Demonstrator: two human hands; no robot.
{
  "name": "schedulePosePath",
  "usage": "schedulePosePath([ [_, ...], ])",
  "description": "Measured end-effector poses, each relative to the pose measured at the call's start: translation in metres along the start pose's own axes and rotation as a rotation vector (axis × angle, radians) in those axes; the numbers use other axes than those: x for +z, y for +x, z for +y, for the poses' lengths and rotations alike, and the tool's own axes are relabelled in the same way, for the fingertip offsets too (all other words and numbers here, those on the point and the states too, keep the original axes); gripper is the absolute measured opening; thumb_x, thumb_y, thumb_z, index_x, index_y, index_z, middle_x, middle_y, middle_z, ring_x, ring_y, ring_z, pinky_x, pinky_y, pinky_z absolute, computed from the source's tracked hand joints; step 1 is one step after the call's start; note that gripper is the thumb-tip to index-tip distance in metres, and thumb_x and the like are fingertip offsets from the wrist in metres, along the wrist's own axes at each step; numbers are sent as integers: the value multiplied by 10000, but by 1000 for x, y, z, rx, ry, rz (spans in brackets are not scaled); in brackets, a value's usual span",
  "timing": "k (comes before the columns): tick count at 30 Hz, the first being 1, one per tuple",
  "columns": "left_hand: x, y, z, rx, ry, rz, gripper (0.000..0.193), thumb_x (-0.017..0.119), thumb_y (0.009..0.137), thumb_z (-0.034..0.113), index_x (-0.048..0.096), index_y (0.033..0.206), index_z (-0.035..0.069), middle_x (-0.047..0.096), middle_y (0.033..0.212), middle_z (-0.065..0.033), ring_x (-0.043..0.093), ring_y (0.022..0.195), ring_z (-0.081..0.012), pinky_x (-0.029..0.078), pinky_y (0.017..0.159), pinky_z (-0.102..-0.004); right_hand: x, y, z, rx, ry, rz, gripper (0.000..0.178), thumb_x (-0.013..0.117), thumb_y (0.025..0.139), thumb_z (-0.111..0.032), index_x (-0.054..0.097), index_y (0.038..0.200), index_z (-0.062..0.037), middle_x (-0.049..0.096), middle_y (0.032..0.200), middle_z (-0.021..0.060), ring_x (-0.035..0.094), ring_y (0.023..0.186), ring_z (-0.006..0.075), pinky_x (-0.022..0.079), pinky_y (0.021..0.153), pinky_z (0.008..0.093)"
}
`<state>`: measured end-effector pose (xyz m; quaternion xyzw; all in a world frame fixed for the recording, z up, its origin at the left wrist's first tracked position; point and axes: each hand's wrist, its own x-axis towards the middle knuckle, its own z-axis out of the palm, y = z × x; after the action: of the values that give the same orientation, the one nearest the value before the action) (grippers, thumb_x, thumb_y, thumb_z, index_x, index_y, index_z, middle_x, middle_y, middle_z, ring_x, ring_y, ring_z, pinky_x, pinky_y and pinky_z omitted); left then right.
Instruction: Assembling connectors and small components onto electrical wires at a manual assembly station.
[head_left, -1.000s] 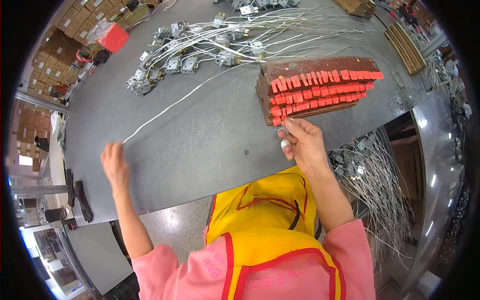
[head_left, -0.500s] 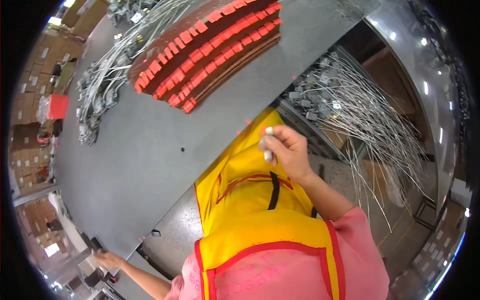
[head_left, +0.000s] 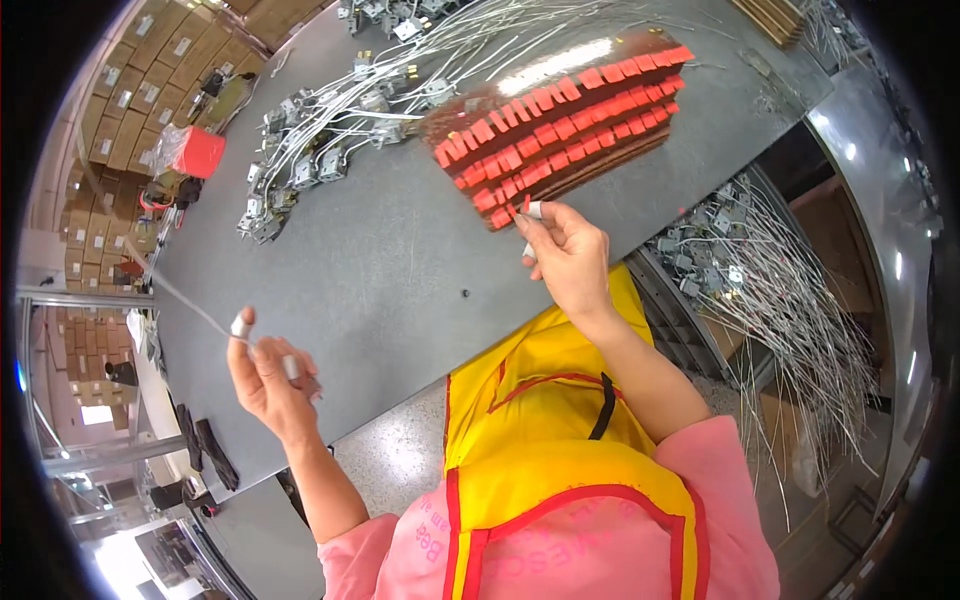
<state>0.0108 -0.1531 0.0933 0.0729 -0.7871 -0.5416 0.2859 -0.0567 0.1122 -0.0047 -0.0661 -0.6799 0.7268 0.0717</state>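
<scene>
Left hand [head_left: 268, 375] raised w/ thin white wire [head_left: 190, 305].

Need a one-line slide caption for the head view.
Left hand holds a white-tipped wire; right hand pinches a small red piece beside rows of red tags.

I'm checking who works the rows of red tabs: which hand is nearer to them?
Right. The right hand is at the near edge of the red tabs, pinching a small white piece. The left hand holds a wire far to the left.
</scene>
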Motion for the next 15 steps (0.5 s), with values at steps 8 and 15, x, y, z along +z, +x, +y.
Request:
schedulePosePath([
  [8,12,-17,-7,139,-174,-248,253,445,991,109,528,1203,-3,466,645,0,417,461,-55,339,411,-191,15,7,-2,83,-54,43,233,661,872,-185,618,931,36,630,717,34,539,522,48,396,402,183],
  [15,33,-21,0,269,78,-534,254,483,958,89,565,1167,-28,468,631,22,448,475,-63,343,416,-214,-13,-3,-29,209,267,94,172,627,889,-138,597,952,18,627,731,47,506,517,49,373,425,178],
])
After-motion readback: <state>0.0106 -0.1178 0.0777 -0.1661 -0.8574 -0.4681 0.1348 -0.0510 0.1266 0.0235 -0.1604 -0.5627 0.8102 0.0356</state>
